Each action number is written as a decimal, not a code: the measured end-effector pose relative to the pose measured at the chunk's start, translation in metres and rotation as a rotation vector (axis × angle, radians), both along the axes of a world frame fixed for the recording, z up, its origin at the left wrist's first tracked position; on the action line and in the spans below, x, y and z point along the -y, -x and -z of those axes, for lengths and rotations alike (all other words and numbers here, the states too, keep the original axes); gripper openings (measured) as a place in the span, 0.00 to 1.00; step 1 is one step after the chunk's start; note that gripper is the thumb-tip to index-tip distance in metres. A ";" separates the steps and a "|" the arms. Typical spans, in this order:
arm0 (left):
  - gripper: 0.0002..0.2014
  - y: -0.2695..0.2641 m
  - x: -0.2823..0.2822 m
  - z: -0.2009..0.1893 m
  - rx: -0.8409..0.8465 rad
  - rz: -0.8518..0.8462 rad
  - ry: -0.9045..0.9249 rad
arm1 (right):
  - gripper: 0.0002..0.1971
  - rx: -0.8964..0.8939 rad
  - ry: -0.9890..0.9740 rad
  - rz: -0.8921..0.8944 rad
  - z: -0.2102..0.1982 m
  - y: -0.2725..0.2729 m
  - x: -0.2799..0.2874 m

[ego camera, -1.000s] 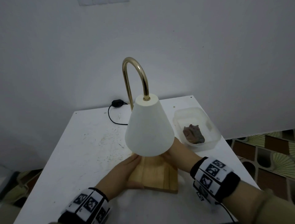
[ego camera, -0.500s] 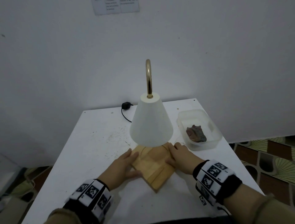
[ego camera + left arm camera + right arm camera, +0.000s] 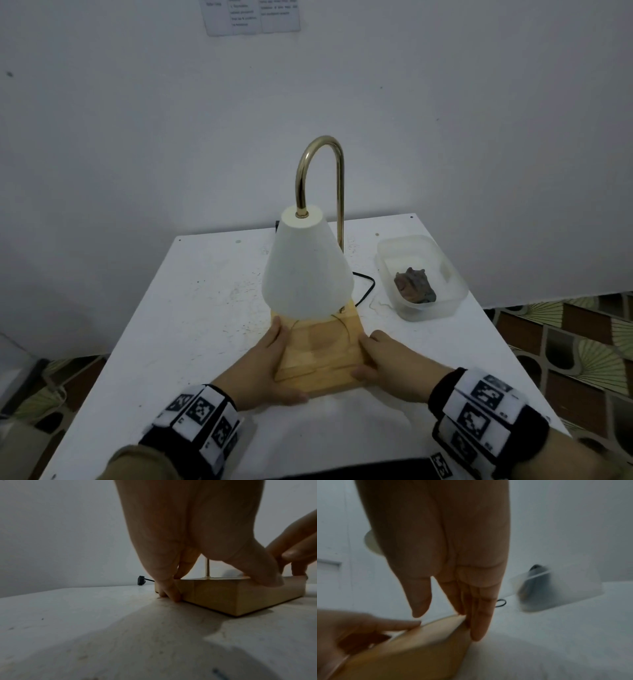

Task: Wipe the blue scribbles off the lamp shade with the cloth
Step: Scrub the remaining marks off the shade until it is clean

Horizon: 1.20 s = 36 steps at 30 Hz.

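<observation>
The lamp stands mid-table with a white cone shade [image 3: 306, 270], a curved brass arm [image 3: 323, 138] and a square wooden base [image 3: 322, 359]. No blue marks show on the side of the shade facing me. My left hand [image 3: 263, 370] presses straight fingers [image 3: 171, 591] against the base's left side [image 3: 240, 595], thumb on its near corner. My right hand [image 3: 390, 363] lies flat along the right side of the base [image 3: 419, 649]. The crumpled brownish cloth [image 3: 414, 286] sits in a clear plastic tub [image 3: 455, 294] at the right, untouched.
A black cord [image 3: 368, 287] runs from behind the lamp base across the white table [image 3: 191, 308], and its plug [image 3: 141, 580] lies near the back edge. The wall stands close behind. Patterned floor shows past the table's right edge.
Both hands have turned the lamp on the table: the brass post, first left of the shade, then straight behind it, is now at its right. The base sits square to me again.
</observation>
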<state>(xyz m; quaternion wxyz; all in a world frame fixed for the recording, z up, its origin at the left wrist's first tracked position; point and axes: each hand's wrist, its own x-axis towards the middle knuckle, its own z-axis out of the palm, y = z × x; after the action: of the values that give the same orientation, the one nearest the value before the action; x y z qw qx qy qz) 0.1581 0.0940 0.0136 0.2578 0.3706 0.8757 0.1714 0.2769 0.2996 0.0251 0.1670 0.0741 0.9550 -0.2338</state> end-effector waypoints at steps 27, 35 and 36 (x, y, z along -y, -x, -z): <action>0.53 0.007 0.006 0.013 0.080 0.007 -0.150 | 0.19 -0.208 -0.319 0.512 0.002 0.079 -0.139; 0.57 0.007 0.005 0.012 0.061 0.013 -0.142 | 0.28 -0.027 -0.430 0.103 -0.011 0.064 -0.160; 0.57 0.007 0.005 0.011 0.059 0.013 -0.141 | 0.28 -0.032 -0.384 0.023 -0.010 0.066 -0.163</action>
<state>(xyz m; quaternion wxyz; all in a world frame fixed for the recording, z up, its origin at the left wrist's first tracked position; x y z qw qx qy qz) 0.1516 0.0890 0.0028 0.2579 0.3884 0.8510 0.2417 0.2111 0.4624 0.0353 0.1320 0.1117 0.9836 -0.0504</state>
